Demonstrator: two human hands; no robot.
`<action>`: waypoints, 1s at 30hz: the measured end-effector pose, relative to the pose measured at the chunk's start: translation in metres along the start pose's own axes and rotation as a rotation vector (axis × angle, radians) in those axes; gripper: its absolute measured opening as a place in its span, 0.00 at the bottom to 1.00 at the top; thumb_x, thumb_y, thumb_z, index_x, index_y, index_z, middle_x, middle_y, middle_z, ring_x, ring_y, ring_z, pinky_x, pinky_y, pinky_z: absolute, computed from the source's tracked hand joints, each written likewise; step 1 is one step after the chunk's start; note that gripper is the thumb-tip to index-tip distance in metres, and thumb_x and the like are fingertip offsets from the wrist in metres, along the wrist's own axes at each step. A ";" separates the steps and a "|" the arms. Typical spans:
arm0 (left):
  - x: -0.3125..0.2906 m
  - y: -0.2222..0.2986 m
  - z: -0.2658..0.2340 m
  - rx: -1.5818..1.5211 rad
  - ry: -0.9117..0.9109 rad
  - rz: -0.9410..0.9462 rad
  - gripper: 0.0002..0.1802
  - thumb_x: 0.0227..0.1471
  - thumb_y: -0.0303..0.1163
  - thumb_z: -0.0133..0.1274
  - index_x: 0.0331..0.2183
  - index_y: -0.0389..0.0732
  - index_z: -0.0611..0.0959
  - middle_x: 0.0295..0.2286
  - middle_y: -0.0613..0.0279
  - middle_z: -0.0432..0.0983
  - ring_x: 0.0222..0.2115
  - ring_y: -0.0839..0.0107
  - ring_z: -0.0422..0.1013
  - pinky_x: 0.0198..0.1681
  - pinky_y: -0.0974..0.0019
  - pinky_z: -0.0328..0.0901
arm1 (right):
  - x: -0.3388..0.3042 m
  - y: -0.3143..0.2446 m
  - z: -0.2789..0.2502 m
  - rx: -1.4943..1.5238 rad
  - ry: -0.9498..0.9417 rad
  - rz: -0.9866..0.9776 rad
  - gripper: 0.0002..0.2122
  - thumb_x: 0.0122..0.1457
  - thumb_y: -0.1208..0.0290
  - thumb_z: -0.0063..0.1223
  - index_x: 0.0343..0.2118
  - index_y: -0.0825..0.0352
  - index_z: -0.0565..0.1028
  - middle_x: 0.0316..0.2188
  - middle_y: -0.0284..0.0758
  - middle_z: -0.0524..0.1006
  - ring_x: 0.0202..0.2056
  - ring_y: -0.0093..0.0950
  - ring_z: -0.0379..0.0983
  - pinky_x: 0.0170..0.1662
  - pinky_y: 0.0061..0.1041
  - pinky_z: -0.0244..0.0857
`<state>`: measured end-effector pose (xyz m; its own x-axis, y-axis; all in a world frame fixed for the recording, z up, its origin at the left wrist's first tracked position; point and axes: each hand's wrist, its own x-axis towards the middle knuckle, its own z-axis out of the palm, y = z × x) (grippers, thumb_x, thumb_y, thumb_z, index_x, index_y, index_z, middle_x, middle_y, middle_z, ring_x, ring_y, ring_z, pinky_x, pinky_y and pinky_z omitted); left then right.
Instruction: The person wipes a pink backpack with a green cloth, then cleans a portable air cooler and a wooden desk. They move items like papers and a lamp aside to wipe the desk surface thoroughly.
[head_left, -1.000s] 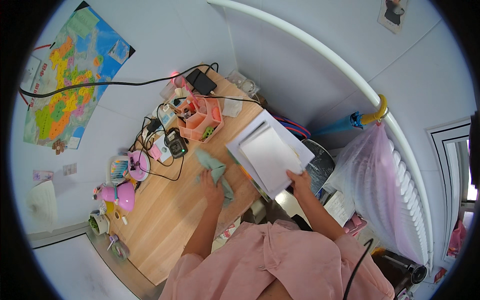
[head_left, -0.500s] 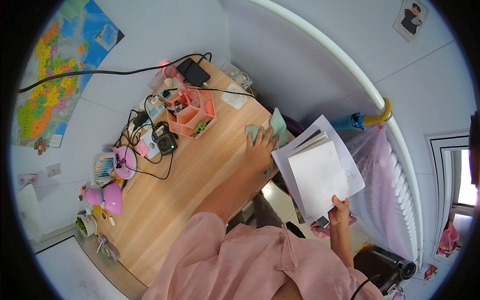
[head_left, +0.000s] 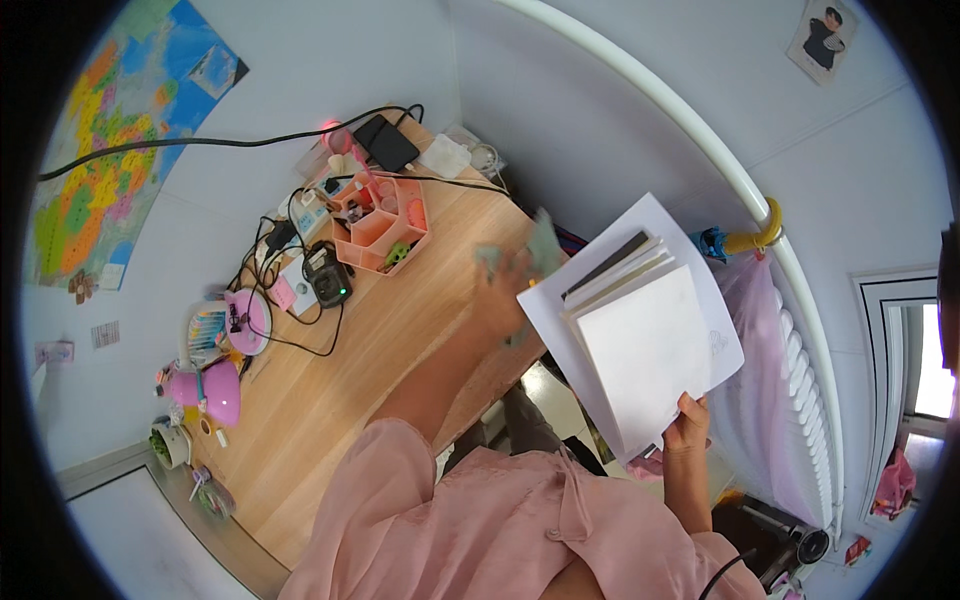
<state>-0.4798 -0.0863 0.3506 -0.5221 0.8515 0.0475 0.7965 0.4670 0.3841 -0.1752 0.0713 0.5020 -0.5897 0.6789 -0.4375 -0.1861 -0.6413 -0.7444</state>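
My left hand point(head_left: 506, 285), smeared by motion, is at the right edge of the wooden desk point(head_left: 400, 340) with a pale green cloth point(head_left: 545, 245) under and around its fingers. My right hand point(head_left: 686, 424) grips the lower right edge of a stack of books point(head_left: 645, 345) with a white cover on top. Large white paper sheets point(head_left: 640, 225) lie beneath the books, jutting out past them. The stack is held in the air to the right of the desk, tilted.
A pink organizer point(head_left: 385, 235), a black device with a green light point(head_left: 327, 275), tangled cables, a black phone point(head_left: 386, 143) and a white tissue point(head_left: 445, 157) sit along the far side. A pink lamp point(head_left: 215, 392) stands left. A white rail point(head_left: 690, 115) curves along the right.
My left hand and the cloth have shifted slightly left along the desk. The stack in my right hand has moved a little right and turned. The white tissue now lies farther back, near the phone.
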 end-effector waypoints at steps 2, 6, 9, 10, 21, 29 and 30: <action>-0.041 0.015 0.013 -0.022 -0.091 0.080 0.31 0.44 0.39 0.54 0.53 0.48 0.72 0.58 0.59 0.58 0.62 0.50 0.46 0.59 0.32 0.36 | 0.017 0.013 0.006 0.073 -0.023 0.011 0.34 0.40 0.77 0.67 0.54 0.68 0.66 0.48 0.36 0.73 0.50 0.34 0.69 0.54 0.34 0.64; -0.123 -0.012 -0.006 -0.089 0.080 -0.288 0.31 0.43 0.36 0.56 0.52 0.47 0.72 0.59 0.57 0.56 0.62 0.49 0.45 0.59 0.32 0.35 | 0.049 0.064 0.025 0.136 -0.092 0.133 0.31 0.43 0.78 0.64 0.54 0.66 0.66 0.48 0.36 0.73 0.50 0.35 0.69 0.54 0.37 0.63; -0.176 -0.060 -0.025 0.048 0.216 -0.653 0.28 0.49 0.35 0.55 0.53 0.47 0.71 0.60 0.55 0.54 0.62 0.48 0.44 0.60 0.34 0.36 | 0.072 0.115 0.033 0.131 -0.083 0.292 0.27 0.46 0.78 0.63 0.51 0.65 0.68 0.45 0.35 0.74 0.47 0.34 0.72 0.51 0.39 0.66; -0.189 -0.069 -0.026 0.048 0.262 -0.692 0.28 0.49 0.35 0.54 0.53 0.47 0.71 0.60 0.56 0.54 0.62 0.48 0.44 0.60 0.34 0.36 | 0.079 0.134 0.034 0.123 -0.057 0.347 0.25 0.47 0.79 0.63 0.50 0.64 0.69 0.44 0.34 0.75 0.45 0.34 0.73 0.50 0.41 0.67; -0.180 -0.063 -0.042 -0.047 0.174 -0.401 0.27 0.47 0.31 0.55 0.51 0.43 0.71 0.59 0.56 0.55 0.60 0.47 0.47 0.58 0.36 0.44 | 0.091 0.182 0.033 -0.679 0.097 0.297 0.21 0.49 0.71 0.64 0.44 0.73 0.69 0.36 0.41 0.75 0.32 0.33 0.77 0.27 0.31 0.76; -0.253 -0.060 -0.048 -0.035 0.135 -0.497 0.31 0.45 0.33 0.56 0.53 0.44 0.70 0.59 0.59 0.55 0.60 0.48 0.47 0.59 0.34 0.39 | 0.055 0.105 0.059 -1.190 -0.075 0.524 0.21 0.56 0.53 0.56 0.23 0.73 0.76 0.12 0.35 0.71 0.11 0.23 0.67 0.14 0.24 0.62; -0.253 -0.049 -0.050 -0.025 0.019 -0.459 0.31 0.45 0.33 0.56 0.53 0.44 0.70 0.59 0.59 0.55 0.60 0.48 0.47 0.59 0.34 0.38 | 0.053 0.108 0.072 -1.161 -0.168 0.365 0.20 0.57 0.56 0.55 0.24 0.72 0.76 0.12 0.34 0.71 0.11 0.22 0.66 0.14 0.23 0.60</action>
<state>-0.4019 -0.3369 0.3654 -0.8250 0.5532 -0.1157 0.4740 0.7887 0.3914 -0.2832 0.0123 0.4352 -0.5704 0.4169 -0.7077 0.7705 -0.0269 -0.6368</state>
